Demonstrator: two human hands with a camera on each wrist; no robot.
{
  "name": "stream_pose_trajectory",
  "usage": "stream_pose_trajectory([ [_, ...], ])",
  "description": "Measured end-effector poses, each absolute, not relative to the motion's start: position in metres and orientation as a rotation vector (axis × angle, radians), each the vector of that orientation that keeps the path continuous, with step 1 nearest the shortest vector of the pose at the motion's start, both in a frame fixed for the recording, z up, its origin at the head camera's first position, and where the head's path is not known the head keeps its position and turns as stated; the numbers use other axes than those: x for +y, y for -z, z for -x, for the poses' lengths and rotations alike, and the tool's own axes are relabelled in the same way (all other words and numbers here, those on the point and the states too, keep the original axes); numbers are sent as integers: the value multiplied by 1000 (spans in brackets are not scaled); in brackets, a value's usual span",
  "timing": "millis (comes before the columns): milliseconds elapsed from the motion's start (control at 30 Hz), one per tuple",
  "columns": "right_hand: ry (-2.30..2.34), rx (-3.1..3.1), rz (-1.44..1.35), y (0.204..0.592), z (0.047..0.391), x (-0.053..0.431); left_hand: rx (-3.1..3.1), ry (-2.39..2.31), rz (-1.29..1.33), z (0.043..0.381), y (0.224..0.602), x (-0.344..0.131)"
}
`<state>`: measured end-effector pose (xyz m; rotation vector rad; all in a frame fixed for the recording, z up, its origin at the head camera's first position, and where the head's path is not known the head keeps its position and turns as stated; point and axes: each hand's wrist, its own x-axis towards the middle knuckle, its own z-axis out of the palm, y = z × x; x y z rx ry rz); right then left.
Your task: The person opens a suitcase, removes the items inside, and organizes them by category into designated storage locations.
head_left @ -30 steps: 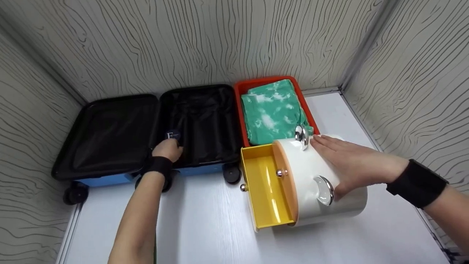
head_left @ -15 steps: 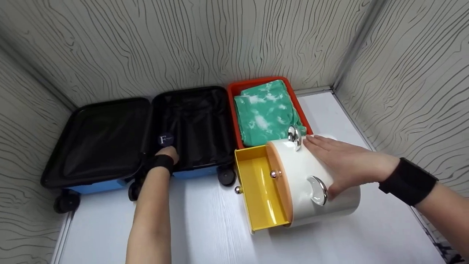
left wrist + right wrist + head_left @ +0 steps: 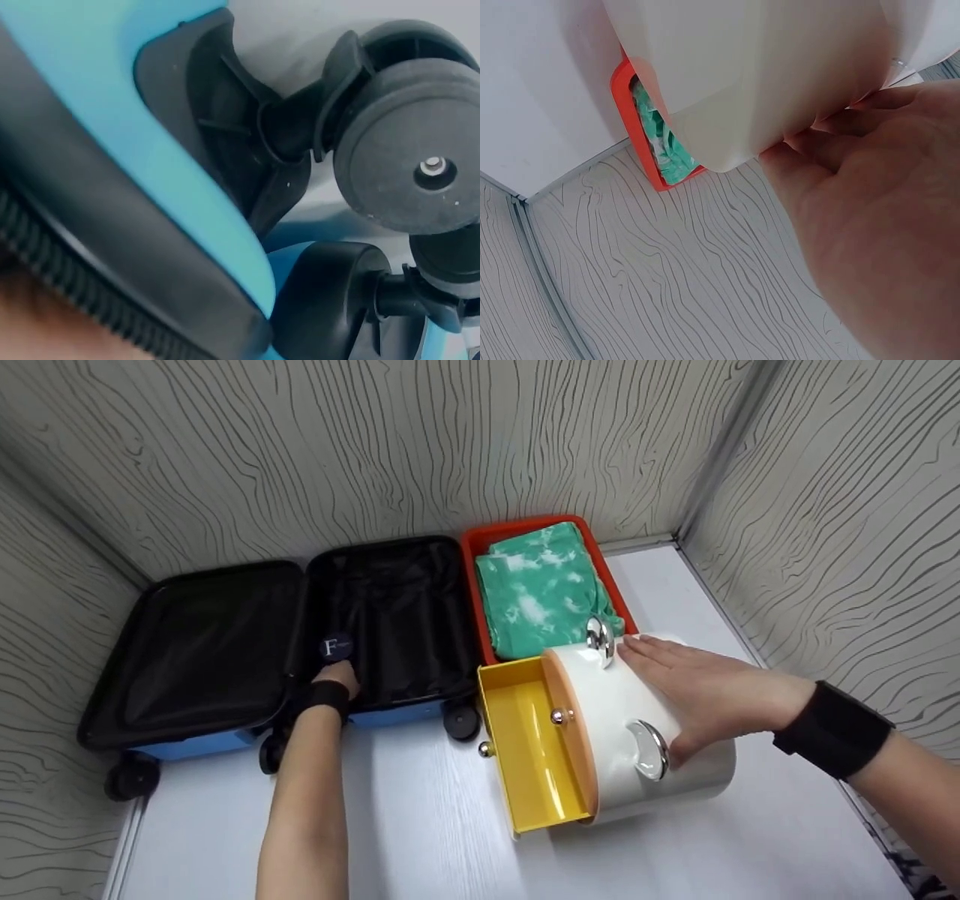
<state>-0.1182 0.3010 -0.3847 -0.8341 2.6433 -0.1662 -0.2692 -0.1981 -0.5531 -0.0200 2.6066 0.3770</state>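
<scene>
My left hand (image 3: pixel 341 676) reaches into the front left corner of the suitcase's right half (image 3: pixel 409 622). At its fingers is a round, dark blue thing with a white letter F on top (image 3: pixel 335 647), which the hand appears to hold; the fingertips are hidden. In the left wrist view, only the suitcase's blue shell (image 3: pixel 187 187), dark rim and wheels (image 3: pixel 409 146) show beside a blurred bit of hand. My right hand (image 3: pixel 697 690) rests with straight fingers on a white rounded drawer box (image 3: pixel 626 712), whose yellow drawer (image 3: pixel 529 742) is pulled out on the left.
The suitcase's other half (image 3: pixel 206 652) lies open at the left. A red basket (image 3: pixel 472 585) with a folded green and white cloth (image 3: pixel 540 592) stands behind the drawer box. Wood-patterned walls (image 3: pixel 405 450) enclose the white table (image 3: pixel 420 825).
My left hand and the round blue thing have shifted slightly toward the suitcase's front edge. The head view has turned a little to the right. My right hand stays on the drawer box.
</scene>
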Motion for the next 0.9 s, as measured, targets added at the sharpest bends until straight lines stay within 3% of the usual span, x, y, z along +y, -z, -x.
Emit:
stream_pose_trajectory([
  [467,156,2641,835,384,118,300,2768,-591,79,258,533,-178],
  [700,164,2644,829,385,118,300,2879,-706,-223,265,511,-156],
  [900,166,2646,837,386,119,302,2920,-875,-699,244,471,-109],
])
